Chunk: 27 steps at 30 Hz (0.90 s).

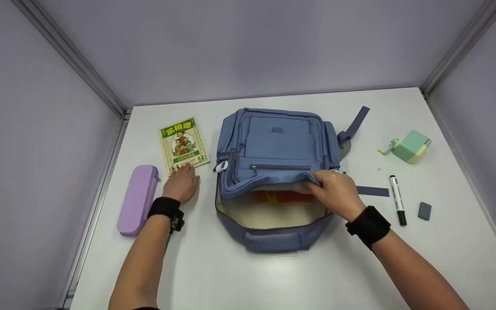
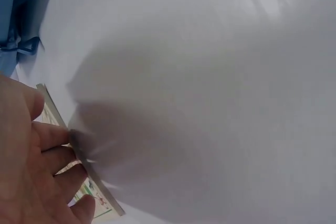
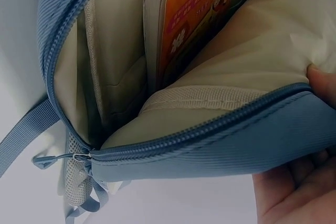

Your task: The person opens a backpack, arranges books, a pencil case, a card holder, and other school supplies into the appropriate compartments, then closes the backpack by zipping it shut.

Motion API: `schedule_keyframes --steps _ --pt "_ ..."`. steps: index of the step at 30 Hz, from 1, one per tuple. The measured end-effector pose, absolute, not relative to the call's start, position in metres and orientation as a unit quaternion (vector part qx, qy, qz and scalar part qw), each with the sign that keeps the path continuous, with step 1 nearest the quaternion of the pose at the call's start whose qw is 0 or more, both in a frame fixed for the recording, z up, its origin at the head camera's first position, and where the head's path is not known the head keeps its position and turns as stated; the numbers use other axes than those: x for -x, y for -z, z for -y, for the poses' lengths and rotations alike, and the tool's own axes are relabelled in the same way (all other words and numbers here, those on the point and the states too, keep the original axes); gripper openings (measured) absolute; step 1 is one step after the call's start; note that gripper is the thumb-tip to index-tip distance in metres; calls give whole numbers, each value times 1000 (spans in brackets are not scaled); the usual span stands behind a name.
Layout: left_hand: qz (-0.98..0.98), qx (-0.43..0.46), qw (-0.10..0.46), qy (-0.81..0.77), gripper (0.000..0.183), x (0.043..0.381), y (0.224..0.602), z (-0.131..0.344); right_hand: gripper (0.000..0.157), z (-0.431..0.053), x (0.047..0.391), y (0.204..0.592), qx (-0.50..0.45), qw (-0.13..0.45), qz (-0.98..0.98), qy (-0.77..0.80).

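A blue backpack [image 1: 280,137] lies on the table with its main zip undone and its mouth facing me. My right hand [image 1: 336,191] grips the upper edge of that mouth, thumb inside and fingers outside, and lifts it. Inside, an orange and red book [image 3: 191,17] stands against the pale lining. My left hand [image 1: 182,183] is at the near edge of a green and cream illustrated book [image 1: 184,144]. In the left wrist view the fingertips [image 2: 79,171] touch that book's edge, and the thumb stays apart from it.
Left of my left hand is a purple pencil case [image 1: 138,200]. On the right lie a green crank pencil sharpener [image 1: 411,146], a white marker with black ends [image 1: 396,198] and a dark eraser [image 1: 424,211]. Backpack straps [image 1: 373,191] stretch rightward. Grey panels [image 1: 265,47] enclose the table.
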<state>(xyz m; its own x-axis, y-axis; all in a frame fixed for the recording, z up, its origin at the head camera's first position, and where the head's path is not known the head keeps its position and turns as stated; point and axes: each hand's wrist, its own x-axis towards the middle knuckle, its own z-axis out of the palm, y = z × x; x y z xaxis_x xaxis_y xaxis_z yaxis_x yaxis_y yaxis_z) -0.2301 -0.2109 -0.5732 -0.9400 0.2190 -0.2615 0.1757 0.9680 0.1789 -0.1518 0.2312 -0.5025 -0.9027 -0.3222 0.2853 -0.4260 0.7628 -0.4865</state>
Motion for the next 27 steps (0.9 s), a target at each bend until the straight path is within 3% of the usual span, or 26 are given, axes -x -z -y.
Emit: schedule_keyframes --steps 8,17,22,27 --pt "-981 -136 112 -78 44 204 567 213 45 -232 153 502 -191 85 935 -286" --pt "-988 -70 21 -138 32 191 572 210 44 -231 153 502 -194 85 938 -274" --pt "-979 32 35 -198 36 202 570 205 44 -230 154 501 -195 82 939 -273" --pt "-970 114 87 -194 49 215 566 199 46 -230 154 501 -201 81 938 -270"
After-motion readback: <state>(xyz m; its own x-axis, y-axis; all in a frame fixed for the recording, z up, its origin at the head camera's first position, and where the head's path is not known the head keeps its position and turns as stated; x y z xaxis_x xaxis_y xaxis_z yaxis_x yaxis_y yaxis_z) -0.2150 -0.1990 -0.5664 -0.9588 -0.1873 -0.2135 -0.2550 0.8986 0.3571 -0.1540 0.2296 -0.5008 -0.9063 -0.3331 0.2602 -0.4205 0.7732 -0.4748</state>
